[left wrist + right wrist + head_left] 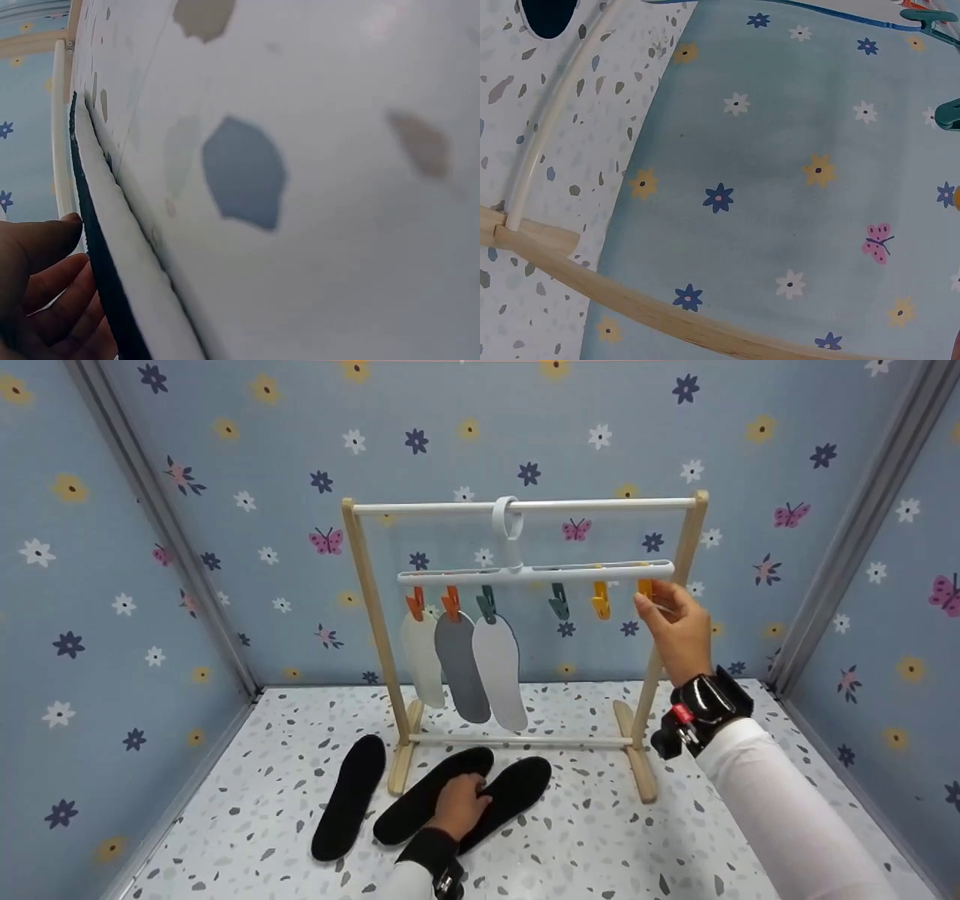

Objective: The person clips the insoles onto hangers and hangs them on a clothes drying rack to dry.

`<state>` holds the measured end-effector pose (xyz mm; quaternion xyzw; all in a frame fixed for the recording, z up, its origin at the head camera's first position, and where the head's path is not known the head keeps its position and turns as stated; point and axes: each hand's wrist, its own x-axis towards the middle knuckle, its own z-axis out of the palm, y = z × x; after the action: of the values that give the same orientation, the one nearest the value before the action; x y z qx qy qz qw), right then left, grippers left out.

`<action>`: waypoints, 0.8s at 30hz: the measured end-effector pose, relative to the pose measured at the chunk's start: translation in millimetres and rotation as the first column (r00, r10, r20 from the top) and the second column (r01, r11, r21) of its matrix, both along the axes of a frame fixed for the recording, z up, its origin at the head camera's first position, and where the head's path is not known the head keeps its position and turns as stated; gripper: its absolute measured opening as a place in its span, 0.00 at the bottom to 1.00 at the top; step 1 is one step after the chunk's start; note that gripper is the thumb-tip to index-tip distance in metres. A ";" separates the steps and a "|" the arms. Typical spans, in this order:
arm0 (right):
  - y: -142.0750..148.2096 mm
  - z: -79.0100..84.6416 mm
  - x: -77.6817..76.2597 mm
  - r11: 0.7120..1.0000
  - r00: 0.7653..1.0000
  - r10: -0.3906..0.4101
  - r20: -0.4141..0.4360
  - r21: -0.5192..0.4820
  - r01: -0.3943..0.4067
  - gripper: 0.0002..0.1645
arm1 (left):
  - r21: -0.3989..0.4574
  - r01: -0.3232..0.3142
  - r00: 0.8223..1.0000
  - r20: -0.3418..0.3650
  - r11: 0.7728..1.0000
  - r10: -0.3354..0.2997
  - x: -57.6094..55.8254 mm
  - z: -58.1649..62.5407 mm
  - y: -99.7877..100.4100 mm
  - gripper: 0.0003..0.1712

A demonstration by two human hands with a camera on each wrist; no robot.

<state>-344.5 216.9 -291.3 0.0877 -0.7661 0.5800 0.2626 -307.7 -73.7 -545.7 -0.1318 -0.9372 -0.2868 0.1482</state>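
Note:
My right hand (681, 634) pinches the far-right yellow clothespin (644, 588) on a white hanger (457, 577). To its left hang another yellow clothespin (601, 601) and a green clothespin (558, 603), both holding nothing. Three insoles dangle at the left: a whitish insole (424, 664), a grey insole (463, 671) and a light insole (499, 675). Low on the floor surface, my left hand (459, 804) rests loosely at the right-hand black insole (521, 787), fingertips against its dark face. The left wrist view shows that insole's pale edge layer (120, 217).
The hanger hooks over the top bar (600, 505) of a wooden-legged rack (375, 637). Two more black insoles, a middle one (420, 799) and a left one (349, 799), lie on the speckled surface (247, 810). Flower-patterned walls (292, 570) enclose the space.

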 end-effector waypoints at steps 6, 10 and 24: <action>-3.1 2.9 0.1 0.999 1.000 -0.004 -0.028 -0.040 0.002 0.25 | -0.006 -0.043 0.998 0.034 0.999 0.044 -5.8 -2.2 1.8 0.06; -0.5 -4.4 -7.5 0.999 0.999 -0.007 -0.043 -0.039 0.005 0.27 | -0.012 -0.064 0.996 0.063 0.998 0.064 -7.2 0.6 4.6 0.06; -0.4 -7.9 -9.8 1.000 1.000 -0.018 -0.003 -0.008 0.018 0.30 | 0.018 -0.104 0.976 0.195 0.994 0.098 -10.7 6.9 7.4 0.07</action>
<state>-354.2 216.4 -299.1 0.0806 -0.7640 0.5806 0.2695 -318.5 -66.3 -538.8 -0.0534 -0.9485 -0.3036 0.0722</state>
